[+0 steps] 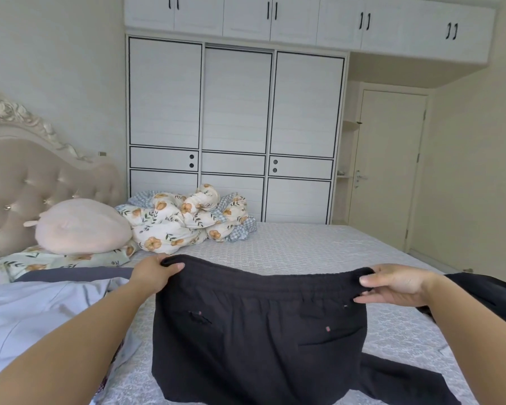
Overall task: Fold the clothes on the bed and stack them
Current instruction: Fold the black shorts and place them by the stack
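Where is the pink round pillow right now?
In the head view, the pink round pillow sits at the left, against the tufted headboard, on a floral pillowcase and just left of the bundled floral quilt.

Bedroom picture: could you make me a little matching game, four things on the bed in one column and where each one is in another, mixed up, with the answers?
Things:
1. black trousers
2. pink round cushion
3. flowered quilt
4. pale blue garment

Places:
A. bunched up at the far side of the bed, in front of the wardrobe
B. lying under the left forearm
C. held up by the waistband between the left hand and the right hand
D. by the headboard, on a flowered pillow

Pairs: 1-C, 2-D, 3-A, 4-B
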